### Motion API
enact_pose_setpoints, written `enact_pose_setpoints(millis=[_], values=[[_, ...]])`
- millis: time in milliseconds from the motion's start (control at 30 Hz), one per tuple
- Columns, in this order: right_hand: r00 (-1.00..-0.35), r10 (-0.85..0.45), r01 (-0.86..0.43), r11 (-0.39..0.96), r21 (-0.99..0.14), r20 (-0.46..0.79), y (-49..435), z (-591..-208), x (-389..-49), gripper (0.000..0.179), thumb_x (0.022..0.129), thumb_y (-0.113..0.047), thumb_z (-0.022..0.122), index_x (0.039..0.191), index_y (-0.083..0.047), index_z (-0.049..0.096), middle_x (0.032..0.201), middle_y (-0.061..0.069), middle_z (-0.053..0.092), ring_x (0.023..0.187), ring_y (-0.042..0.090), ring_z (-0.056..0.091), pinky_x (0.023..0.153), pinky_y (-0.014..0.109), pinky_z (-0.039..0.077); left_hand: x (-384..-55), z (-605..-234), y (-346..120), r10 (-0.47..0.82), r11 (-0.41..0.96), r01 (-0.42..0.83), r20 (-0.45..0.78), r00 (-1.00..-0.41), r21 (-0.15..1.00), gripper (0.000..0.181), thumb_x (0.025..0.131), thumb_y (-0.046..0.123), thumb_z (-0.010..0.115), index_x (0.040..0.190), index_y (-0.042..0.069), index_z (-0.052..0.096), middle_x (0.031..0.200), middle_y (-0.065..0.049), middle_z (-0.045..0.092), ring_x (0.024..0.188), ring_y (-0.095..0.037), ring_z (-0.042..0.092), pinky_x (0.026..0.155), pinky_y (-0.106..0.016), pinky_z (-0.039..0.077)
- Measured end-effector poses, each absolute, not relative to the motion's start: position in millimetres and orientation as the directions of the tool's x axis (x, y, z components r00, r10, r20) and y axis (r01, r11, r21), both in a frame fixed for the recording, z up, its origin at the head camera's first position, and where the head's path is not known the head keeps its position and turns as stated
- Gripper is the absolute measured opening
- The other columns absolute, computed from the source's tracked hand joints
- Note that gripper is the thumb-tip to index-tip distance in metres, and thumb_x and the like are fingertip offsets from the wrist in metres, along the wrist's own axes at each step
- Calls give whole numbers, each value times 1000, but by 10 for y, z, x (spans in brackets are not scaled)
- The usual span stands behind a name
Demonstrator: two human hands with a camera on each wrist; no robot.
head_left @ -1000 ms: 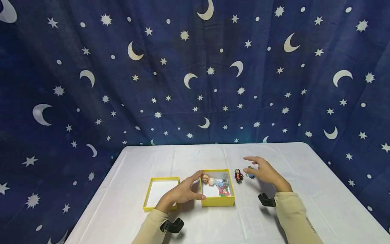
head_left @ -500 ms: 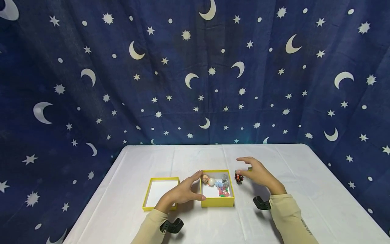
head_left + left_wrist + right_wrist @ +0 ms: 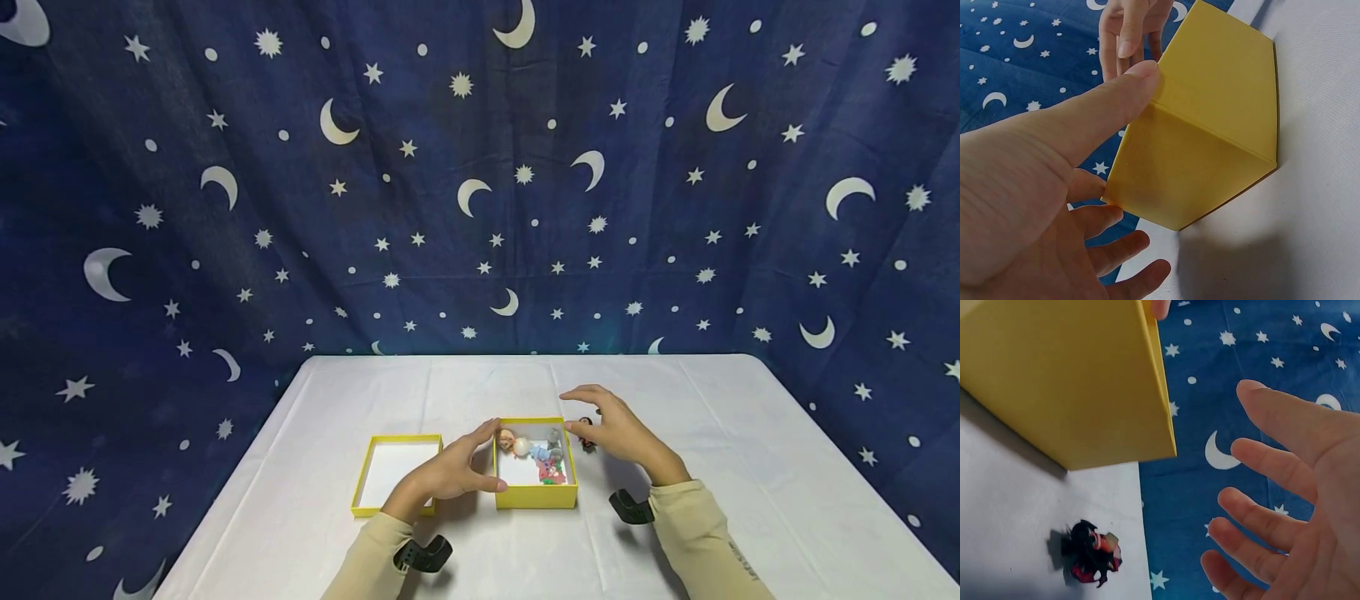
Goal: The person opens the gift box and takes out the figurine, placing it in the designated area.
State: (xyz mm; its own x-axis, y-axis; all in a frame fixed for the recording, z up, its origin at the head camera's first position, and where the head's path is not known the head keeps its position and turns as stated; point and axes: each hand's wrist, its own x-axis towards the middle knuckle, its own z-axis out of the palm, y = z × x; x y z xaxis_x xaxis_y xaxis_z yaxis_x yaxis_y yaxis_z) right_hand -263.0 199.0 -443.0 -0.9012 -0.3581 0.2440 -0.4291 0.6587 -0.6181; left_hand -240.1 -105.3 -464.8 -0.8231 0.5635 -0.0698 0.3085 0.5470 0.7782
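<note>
The yellow box (image 3: 536, 497) sits on the white table (image 3: 675, 377) between the person's hands, upright with its opening facing up and its front wall toward the person; its side walls run away from the person, and neither side of the opening is plainly the longer, so its long axis cannot be told. The left hand (image 3: 450, 475) rests at the box's left wall, its grip spread wide, the thumb at the near corner and the index finger at the far one, the other fingers reaching free of the box; the right hand (image 3: 618, 429) is raised by the right rim, its grip wide apart with nothing in hold. Small toys (image 3: 551, 472) in pink, blue, grey, white and peach lie inside, mostly toward the far and right walls; a dark-and-red figurine (image 3: 1094, 553) is on the table right of the box, partly hidden by the right hand from above, its facing unclear; a shallow yellow-rimmed lid (image 3: 375, 512) lies left of the box, hollow side up.
</note>
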Motion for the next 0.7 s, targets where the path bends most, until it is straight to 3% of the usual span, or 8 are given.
enact_pose_setpoints(millis=[233, 533, 700], values=[[-887, -394, -455, 650, -608, 243, 1886, -4447, -2630, 43, 91, -18, 76, 131, -5, 67, 139, 22, 59, 131, 45, 53, 102, 62, 49, -2420, -4644, -1057, 573, 534, 321, -55, -818, 782, 101, 84, 33, 83, 162, 8, 24, 169, -15, 21, 158, -32, 19, 127, -56, 19], [-875, -437, -464, 631, -621, 210, 1740, -4476, -2583, 44, 92, -26, 75, 132, -8, 67, 142, 24, 56, 134, 46, 50, 109, 68, 40, -2421, -4671, -1053, 563, 549, 315, -63, -824, 774, 101, 83, 36, 83, 161, 9, 25, 169, -13, 23, 157, -32, 22, 126, -57, 22], [-893, -426, -423, 682, -596, 146, 1620, -4473, -2542, 44, 90, -31, 77, 131, -15, 69, 145, 18, 54, 137, 42, 47, 111, 70, 36, -2419, -4676, -1054, 564, 547, 317, -61, -824, 774, 101, 83, 37, 83, 161, 9, 25, 169, -11, 23, 157, -32, 22, 126, -57, 22]])
